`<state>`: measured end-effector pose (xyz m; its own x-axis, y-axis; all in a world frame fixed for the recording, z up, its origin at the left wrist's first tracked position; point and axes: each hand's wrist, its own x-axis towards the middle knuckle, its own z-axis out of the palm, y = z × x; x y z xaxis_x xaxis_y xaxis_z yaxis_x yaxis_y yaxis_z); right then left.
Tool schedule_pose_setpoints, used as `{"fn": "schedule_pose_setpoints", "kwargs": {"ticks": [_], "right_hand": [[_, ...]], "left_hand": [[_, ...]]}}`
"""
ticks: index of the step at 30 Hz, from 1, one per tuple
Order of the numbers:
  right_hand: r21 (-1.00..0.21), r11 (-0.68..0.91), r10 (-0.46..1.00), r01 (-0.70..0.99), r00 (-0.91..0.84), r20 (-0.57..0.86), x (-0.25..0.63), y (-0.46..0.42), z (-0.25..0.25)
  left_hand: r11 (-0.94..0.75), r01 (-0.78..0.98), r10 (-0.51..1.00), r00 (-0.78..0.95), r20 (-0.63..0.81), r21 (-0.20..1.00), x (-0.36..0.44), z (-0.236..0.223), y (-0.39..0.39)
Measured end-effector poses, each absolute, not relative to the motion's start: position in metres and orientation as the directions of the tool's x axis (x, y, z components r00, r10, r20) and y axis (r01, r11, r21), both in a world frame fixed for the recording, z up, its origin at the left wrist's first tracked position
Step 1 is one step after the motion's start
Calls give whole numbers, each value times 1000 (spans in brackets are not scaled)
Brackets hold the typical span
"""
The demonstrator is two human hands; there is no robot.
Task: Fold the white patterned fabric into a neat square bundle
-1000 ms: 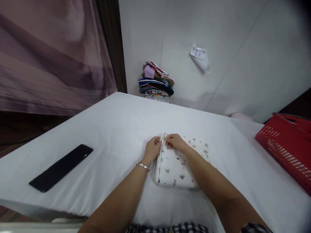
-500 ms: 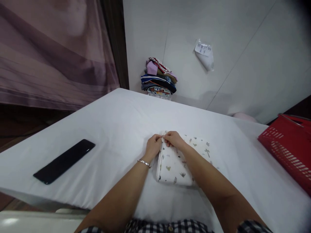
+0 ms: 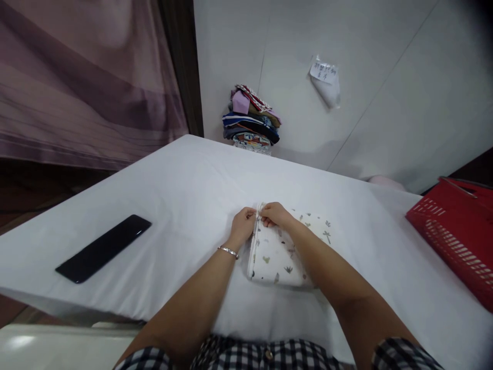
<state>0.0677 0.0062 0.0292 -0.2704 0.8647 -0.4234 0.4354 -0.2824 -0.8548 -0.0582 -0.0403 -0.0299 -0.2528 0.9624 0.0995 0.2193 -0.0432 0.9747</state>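
Note:
A folded white cloth (image 3: 283, 257) printed with small cactus and palm shapes lies on the white-covered table in front of me. My left hand (image 3: 243, 224) is closed at the cloth's far left corner, its fingertips pinching the layered edge. Right beside it, my right hand (image 3: 275, 215) pinches the same corner from above, fingers curled. The two sets of fingertips nearly meet. My right forearm hides part of the cloth's right side.
On the table's left lies a flat black slab (image 3: 103, 249), like a large phone. A red plastic basket (image 3: 454, 231) stands at the right. Beyond the far edge is a stack of folded clothes (image 3: 252, 121). A labelled plastic bag (image 3: 325, 82) lies farther off.
The view has shifted slightly, so everything sits a little higher in the picture. Both hands stay pinched at the same corner of the cloth.

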Motion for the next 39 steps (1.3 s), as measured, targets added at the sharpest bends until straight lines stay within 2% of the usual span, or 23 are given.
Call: {"fn": "schedule_pose_setpoints", "kwargs": {"ticks": [18, 25, 31, 33, 35, 37, 39], "right_hand": [[-862, -299, 865, 409, -266, -426, 60, 3, 35], [-910, -371, 838, 187, -353, -415, 73, -9, 41], [-943, -313, 879, 116, -342, -334, 77, -19, 38], [-953, -252, 909, 170, -297, -293, 77, -23, 35], [-939, -138, 947, 316, -237, -219, 79, -29, 33], [-873, 2, 967, 487, -224, -123, 83, -39, 33], [-793, 140, 954, 593, -296, -53, 88, -54, 34]], "left_hand": [[-22, 258, 956, -277, 96, 966, -58, -28, -40], [-20, 254, 952, -290, 96, 967, -59, -25, -41], [-4, 252, 970, -234, 65, 968, -58, -23, -41], [-2, 258, 972, -226, 63, 966, -58, -23, -41], [2, 253, 973, -223, 56, 968, -59, -23, -41], [5, 243, 973, -224, 51, 970, -59, -24, -40], [2, 236, 972, -229, 54, 972, -58, -25, -40]]}}
